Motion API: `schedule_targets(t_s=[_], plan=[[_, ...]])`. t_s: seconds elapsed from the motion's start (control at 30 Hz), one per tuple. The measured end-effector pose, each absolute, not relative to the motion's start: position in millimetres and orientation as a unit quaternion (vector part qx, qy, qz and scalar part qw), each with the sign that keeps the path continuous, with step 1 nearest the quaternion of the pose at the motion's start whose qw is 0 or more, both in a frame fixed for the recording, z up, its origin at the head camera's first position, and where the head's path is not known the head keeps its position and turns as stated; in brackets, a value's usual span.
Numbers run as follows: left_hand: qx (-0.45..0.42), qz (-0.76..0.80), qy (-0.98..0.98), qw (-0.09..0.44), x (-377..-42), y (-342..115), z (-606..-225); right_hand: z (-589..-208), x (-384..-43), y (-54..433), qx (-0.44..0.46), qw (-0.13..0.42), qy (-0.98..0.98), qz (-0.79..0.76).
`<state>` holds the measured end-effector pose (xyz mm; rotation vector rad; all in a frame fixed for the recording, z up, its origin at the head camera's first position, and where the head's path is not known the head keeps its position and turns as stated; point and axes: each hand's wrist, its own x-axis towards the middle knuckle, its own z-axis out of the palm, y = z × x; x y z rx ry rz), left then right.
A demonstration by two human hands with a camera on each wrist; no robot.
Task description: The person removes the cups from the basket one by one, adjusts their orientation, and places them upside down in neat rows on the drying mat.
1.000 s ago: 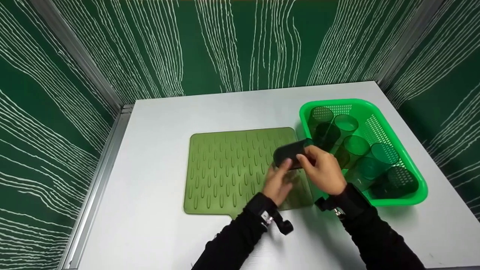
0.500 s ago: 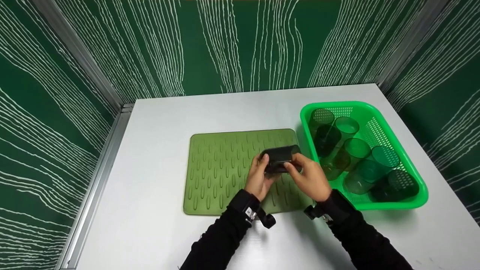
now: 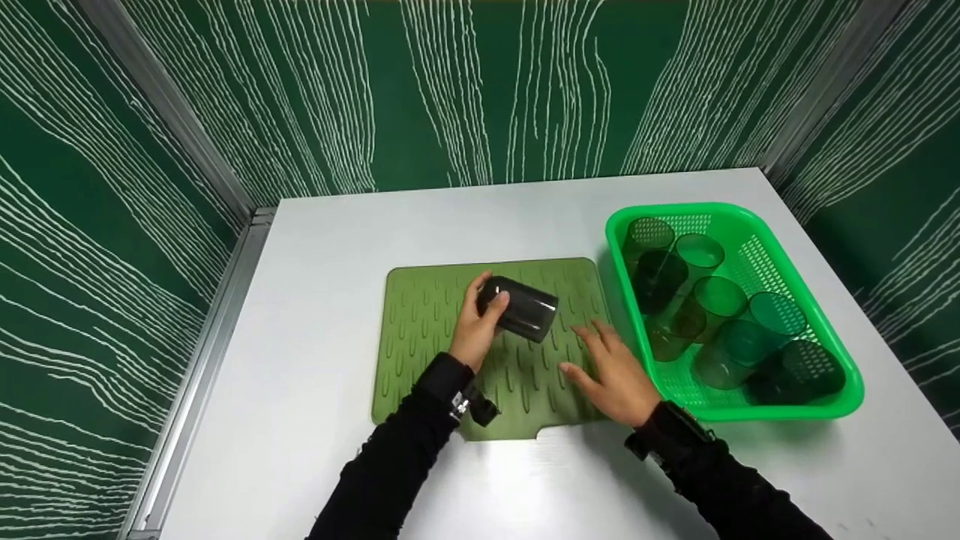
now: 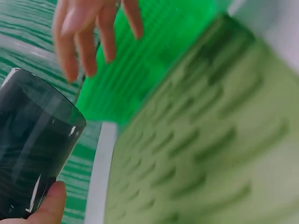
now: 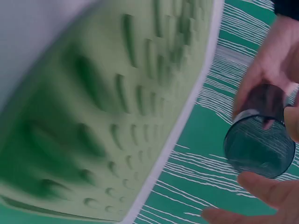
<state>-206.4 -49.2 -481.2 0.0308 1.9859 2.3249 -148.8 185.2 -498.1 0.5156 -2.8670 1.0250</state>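
Observation:
My left hand (image 3: 478, 328) grips a dark, see-through drinking glass (image 3: 523, 308) around one end. The glass is tilted over on its side above the green drying mat (image 3: 435, 330), its open rim toward the right. In the left wrist view the smoky wall of the glass (image 4: 32, 140) shows above my thumb. My right hand (image 3: 616, 379) is apart from the glass, fingers spread and holding nothing, over the mat's right part. From the right wrist view, the round mouth of the glass (image 5: 259, 147) faces the camera, with the left hand behind it.
A bright green plastic basket (image 3: 622, 292) stands right of the mat. Inside it are several tinted glasses, among them a teal one (image 3: 778, 315) and a dark one (image 3: 658, 281). Both rest on a white table (image 3: 315, 300) walled in by green patterned panels (image 3: 420, 90).
Both hands held the glass before; the right hand has let go. The left hand has carried the glass left from beside the basket and turned its rim down to the right.

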Motion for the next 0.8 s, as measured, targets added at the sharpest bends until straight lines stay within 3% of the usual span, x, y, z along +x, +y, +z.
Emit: schedule_targets(t_s=[0.3, 0.47, 0.63, 0.8], plan=[[0.092, 0.599, 0.792, -0.074, -229, -98, -472, -516, -140, 196, 0.178, -0.017, -0.943, 0.281], [0.093, 0.539, 0.828, -0.123, -248, -120, -476, -526, -135, 203, 0.176, -0.083, -0.942, 0.273], [0.071, 0.501, 0.854, -0.120, -259, -138, -486, -536, -136, 206, 0.184, -0.141, -0.937, 0.262], [0.033, 0.483, 0.869, -0.107, -264, -150, -494, -541, -137, 204, 0.202, -0.163, -0.935, 0.242]])
